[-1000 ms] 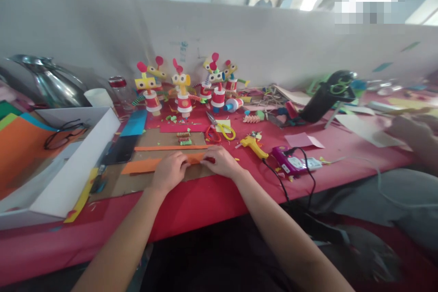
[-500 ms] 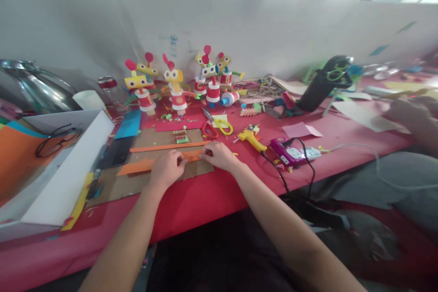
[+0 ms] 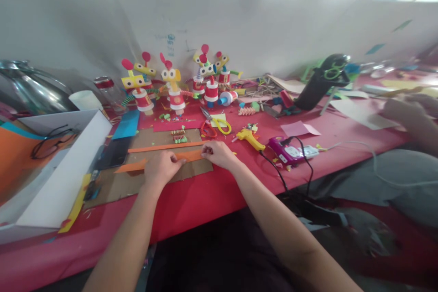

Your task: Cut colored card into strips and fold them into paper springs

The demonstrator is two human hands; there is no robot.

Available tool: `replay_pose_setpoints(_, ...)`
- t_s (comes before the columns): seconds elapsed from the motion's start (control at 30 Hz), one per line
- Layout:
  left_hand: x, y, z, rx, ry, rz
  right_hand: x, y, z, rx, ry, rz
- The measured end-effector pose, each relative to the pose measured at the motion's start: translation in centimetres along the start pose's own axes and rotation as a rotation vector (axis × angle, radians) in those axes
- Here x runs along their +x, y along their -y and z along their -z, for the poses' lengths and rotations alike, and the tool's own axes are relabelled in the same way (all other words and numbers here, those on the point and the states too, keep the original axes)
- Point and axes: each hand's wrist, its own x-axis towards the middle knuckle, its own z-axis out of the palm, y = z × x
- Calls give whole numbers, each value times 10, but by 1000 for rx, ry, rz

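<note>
Fingers of the left hand (image 3: pixel 160 169) and right hand (image 3: pixel 217 153) are pinching an orange paper strip (image 3: pixel 135 166), pressing it flat on a cardboard sheet (image 3: pixel 191 171) near the counter's (image 3: pixel 205 198) front edge. A second orange strip (image 3: pixel 164 147) is lying at twelve o'clock, scissors (image 3: pixel 214 125) at one o'clock. Creasing well likely means keeping the edges aligned and the pressure even.

Co-worker's hand (image 3: pixel 409 116) blurred, possibly holding paper.
</note>
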Motion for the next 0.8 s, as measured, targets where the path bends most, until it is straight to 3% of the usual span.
replay_pose_setpoints(0.2,0,-5,6,36,62,128,-1,-2,2,17,25,-62)
replay_pose_setpoints(0.47,-5,-11,2,8,73,122,-3,0,12,26,-14,-174)
replay_pose_setpoints(0.57,-5,-14,2,59,35,76,-8,10,13,-141,-101,8)
replay_pose_setpoints(0.67,-4,-16,1,113,16,32,-19,29,6,-259,29,285)
replay_pose_setpoints(0.73,-3,-15,0,117,14,27,-29,41,-1,-305,123,336)
replay_pose_setpoints(0.8,-3,-12,0,106,4,13,-40,48,-7,-340,124,316)
